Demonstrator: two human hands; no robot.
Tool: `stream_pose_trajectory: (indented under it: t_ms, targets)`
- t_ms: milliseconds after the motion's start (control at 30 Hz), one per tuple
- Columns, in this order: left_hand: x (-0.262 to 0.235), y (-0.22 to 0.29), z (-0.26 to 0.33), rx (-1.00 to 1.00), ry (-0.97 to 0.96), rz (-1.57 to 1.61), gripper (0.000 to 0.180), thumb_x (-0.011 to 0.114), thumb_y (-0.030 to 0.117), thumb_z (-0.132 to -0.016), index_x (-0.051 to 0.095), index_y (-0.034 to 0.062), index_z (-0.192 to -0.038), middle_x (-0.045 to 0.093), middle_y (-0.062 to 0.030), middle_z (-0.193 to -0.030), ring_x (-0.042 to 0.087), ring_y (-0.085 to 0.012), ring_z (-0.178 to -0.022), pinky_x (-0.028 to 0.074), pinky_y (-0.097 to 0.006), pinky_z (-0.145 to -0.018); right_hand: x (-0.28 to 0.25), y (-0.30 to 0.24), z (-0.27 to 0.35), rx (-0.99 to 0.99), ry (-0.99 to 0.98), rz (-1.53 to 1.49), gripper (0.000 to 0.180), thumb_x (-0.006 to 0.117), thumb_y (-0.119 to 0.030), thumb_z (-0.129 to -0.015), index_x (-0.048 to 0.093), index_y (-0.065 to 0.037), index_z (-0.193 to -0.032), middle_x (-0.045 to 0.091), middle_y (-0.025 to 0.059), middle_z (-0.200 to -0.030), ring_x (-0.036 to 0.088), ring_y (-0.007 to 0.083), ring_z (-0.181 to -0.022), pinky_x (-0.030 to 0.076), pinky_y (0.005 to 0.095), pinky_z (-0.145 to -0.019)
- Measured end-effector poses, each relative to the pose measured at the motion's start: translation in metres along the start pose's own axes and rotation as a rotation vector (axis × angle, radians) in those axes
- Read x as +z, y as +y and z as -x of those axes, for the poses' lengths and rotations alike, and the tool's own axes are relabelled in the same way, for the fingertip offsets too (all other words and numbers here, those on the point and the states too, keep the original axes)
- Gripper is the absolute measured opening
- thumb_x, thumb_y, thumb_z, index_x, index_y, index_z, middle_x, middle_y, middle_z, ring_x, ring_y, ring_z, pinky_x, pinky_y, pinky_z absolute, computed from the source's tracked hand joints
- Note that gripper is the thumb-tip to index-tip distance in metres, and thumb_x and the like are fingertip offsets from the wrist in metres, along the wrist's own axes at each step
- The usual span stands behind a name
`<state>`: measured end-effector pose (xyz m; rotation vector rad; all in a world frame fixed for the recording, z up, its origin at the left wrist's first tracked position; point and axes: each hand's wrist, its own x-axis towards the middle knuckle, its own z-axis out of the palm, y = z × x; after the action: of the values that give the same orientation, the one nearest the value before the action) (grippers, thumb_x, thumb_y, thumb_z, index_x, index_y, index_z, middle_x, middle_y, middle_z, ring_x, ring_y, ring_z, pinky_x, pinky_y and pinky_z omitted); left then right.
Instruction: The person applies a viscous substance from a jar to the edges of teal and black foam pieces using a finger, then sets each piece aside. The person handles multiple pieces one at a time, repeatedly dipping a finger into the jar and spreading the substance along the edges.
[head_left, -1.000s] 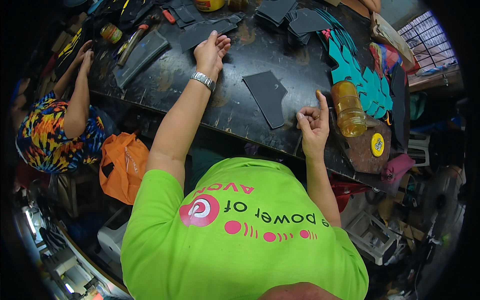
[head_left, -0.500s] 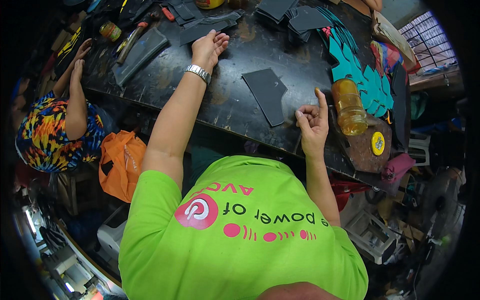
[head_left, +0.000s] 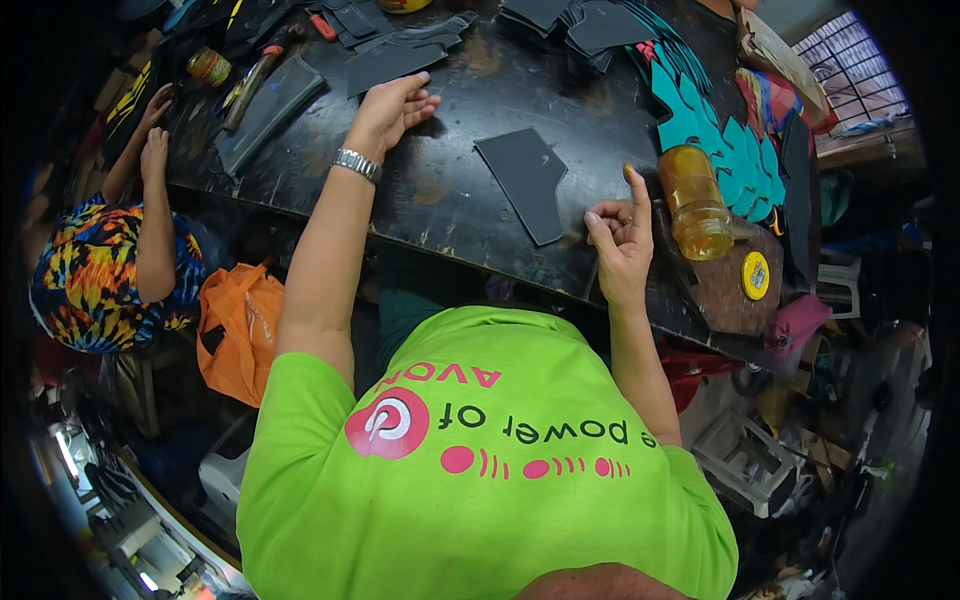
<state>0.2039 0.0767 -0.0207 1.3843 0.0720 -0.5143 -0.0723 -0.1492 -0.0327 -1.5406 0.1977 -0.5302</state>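
Observation:
My left hand reaches over the dark table, fingers loosely bent and apart, with nothing visible in it. Its fingertips are beside a pile of dark grey cut sheet pieces. Between my hands, one dark grey cut piece lies flat and alone. To its right is my right hand, index finger stretched up with a yellow-brown smear on its tip, the other fingers curled, holding nothing I can see. Close beside that hand is a clear jar with amber contents. A round yellow lid lies near it on a brown board.
Teal cut pieces overlap in a row behind the jar. More grey pieces are stacked at the far side. A hammer and a small jar lie left. Another person sits there, beside an orange bag.
My left hand has shifted left and slightly nearer, away from over the grey pile's edge. My right hand keeps nearly the same pose, and the single grey piece stays on the table.

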Motion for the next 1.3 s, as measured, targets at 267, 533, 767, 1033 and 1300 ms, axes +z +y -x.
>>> stream_pose_trajectory:
  t_ms: [267, 533, 767, 1033, 1300]
  targets:
    - [0.079, 0.047, 0.183, 0.66, -0.508, -0.221, 0.023, 0.063, 0.014, -0.095, 0.07, -0.0054, -0.106, 0.065, -0.0034, -0.079, 0.063, -0.0111, -0.068, 0.049, -0.023, -0.062, 0.0, 0.006, -0.001, 0.024, 0.027, 0.023, 0.074, 0.062, 0.005, -0.09, 0.031, -0.009, -0.156, 0.06, 0.0053, -0.093, 0.053, 0.0053, -0.078, 0.045, 0.0195, -0.071]
    - [0.116, 0.08, 0.246, 0.857, -1.119, 0.221, 0.021, 0.069, 0.014, -0.091, 0.071, -0.0042, -0.101, 0.066, -0.0111, -0.09, 0.063, -0.0168, -0.073, 0.049, -0.027, -0.065, 0.001, 0.001, 0.001, 0.006, 0.017, 0.016, 0.075, 0.062, 0.006, -0.09, 0.031, -0.01, -0.156, 0.06, 0.005, -0.093, 0.052, 0.0047, -0.076, 0.044, 0.0188, -0.069]
    - [0.123, 0.068, 0.253, 0.75, -1.18, 0.34, 0.026, 0.073, 0.019, -0.088, 0.071, -0.0024, -0.104, 0.066, -0.0121, -0.1, 0.062, -0.0185, -0.079, 0.048, -0.03, -0.069, 0.0, 0.003, 0.001, -0.014, 0.005, 0.043, 0.075, 0.063, 0.006, -0.09, 0.031, -0.01, -0.156, 0.06, 0.0055, -0.092, 0.053, 0.005, -0.076, 0.045, 0.0193, -0.071]
    - [0.087, 0.049, 0.197, 0.58, -0.796, -0.147, 0.043, 0.079, 0.029, -0.084, 0.068, 0.0006, -0.114, 0.065, -0.0132, -0.114, 0.062, -0.0221, -0.094, 0.047, -0.034, -0.082, 0.002, 0.003, -0.001, -0.012, 0.014, -0.03, 0.077, 0.064, 0.006, -0.089, 0.03, -0.01, -0.156, 0.06, 0.0052, -0.093, 0.053, 0.0057, -0.078, 0.046, 0.0198, -0.071]
    - [0.073, -0.06, 0.114, 0.987, 0.163, -1.39, 0.073, 0.083, 0.043, -0.078, 0.055, 0.0047, -0.132, 0.059, -0.0186, -0.127, 0.059, -0.0349, -0.115, 0.048, -0.041, -0.094, 0.001, 0.003, 0.0, -0.01, 0.016, 0.021, 0.077, 0.064, 0.004, -0.089, 0.03, -0.011, -0.156, 0.061, 0.006, -0.096, 0.055, 0.0067, -0.081, 0.047, 0.0205, -0.073]
